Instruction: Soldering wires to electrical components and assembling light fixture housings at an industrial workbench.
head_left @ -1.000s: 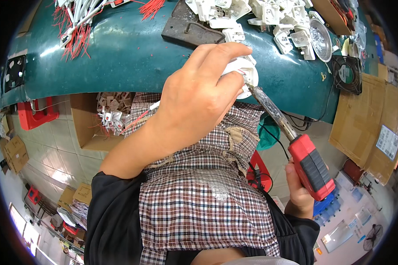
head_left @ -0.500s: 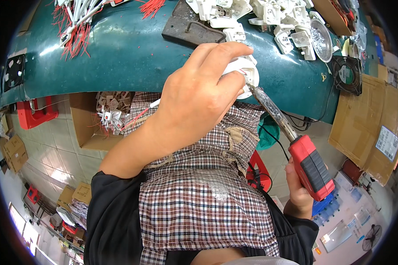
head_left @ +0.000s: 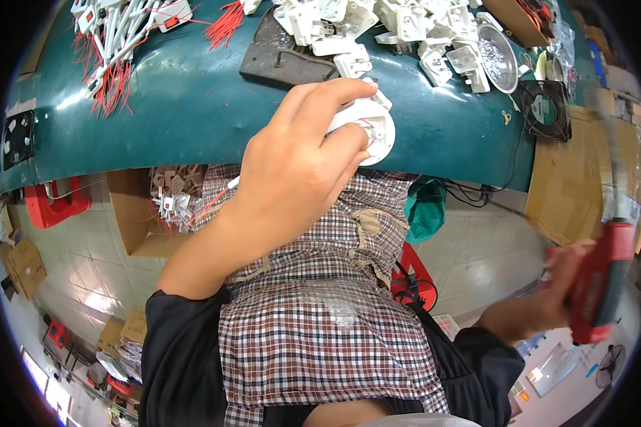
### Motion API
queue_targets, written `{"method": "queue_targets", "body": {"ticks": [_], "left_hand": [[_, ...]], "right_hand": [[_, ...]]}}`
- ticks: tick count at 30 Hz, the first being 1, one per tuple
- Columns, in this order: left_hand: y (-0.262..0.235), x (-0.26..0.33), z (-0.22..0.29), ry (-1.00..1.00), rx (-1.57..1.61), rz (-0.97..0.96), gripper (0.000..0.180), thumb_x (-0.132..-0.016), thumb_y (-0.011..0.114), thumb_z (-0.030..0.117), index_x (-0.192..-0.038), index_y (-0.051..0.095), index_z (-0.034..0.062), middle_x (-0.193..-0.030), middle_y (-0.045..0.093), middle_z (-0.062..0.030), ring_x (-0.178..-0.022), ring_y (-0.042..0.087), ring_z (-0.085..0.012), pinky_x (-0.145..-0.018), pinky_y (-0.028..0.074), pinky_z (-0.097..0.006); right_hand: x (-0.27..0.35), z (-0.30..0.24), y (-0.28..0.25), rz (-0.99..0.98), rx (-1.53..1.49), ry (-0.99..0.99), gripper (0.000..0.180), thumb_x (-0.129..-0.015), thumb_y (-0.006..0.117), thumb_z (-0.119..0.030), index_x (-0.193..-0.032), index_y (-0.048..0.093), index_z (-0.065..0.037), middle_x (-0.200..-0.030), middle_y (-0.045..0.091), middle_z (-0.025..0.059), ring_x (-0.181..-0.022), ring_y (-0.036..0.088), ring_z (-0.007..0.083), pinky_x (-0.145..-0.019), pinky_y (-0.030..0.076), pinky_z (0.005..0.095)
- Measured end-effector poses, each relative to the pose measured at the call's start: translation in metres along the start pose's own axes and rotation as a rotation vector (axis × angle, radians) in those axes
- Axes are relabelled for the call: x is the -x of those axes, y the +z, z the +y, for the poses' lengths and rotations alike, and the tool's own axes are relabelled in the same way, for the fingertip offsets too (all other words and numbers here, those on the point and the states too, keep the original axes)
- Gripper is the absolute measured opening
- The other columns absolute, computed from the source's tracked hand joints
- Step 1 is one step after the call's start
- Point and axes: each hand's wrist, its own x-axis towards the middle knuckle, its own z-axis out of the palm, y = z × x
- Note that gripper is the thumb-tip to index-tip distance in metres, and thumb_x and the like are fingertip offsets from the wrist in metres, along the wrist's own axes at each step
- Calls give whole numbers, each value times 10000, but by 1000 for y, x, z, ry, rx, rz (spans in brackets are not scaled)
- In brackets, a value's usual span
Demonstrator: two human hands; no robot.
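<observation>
My left hand [head_left: 295,153] is closed round a round white plastic housing [head_left: 383,135] over the near edge of the green table [head_left: 185,128]. A bit of red wire shows inside the housing, beside my thumb and fingers. From behind the same hand, a white stem [head_left: 233,183] with a red wire sticks out toward my forearm. Far off to the right, my right hand [head_left: 548,295] grips a soldering iron [head_left: 605,285] with a red and black handle. Motion blurs both the iron and that hand; the iron's tip points up and cannot be made out.
White plastic housings [head_left: 402,21] are heaped at the back, beside a dark metal block [head_left: 281,64] and a round dish [head_left: 514,77] of silvery bits. White pieces with red wires [head_left: 114,78] lie back left. A small fan [head_left: 545,110] stands right; a cardboard box [head_left: 129,213] sits below.
My right hand has swung the soldering iron away from the housing, out to the right. My left hand still holds the housing. The whole view has shifted slightly.
</observation>
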Motion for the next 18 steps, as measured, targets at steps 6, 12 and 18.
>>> {"method": "queue_targets", "body": {"ticks": [6,12,18], "left_hand": [[-3,2,1,-19,-5,-15,161,-748,761,40,-834,626,23,-1266,619,-93,-1067,619,-303,-785,566,-378],[-3,1,2,-24,2,-22,172,-749,769,42,-849,630,25,-1276,612,-102,-1072,618,-312,-798,565,-380],[-2,1,6,-94,53,-11,209,-714,824,39,-835,653,50,-1277,625,-114,-1048,634,-326,-833,537,-416]], "right_hand": [[-59,-10,35,224,614,106,147,-915,728,-3,-1044,674,39,-848,679,94,-626,607,133,-526,455,249],[-7,75,165,29,-309,-39,513,-831,777,25,-1270,514,-20,-1093,604,98,-970,671,270,-814,545,362],[18,72,223,-196,30,-66,648,-682,851,-23,-1229,503,-37,-1140,564,183,-1017,604,421,-813,526,471]]}}
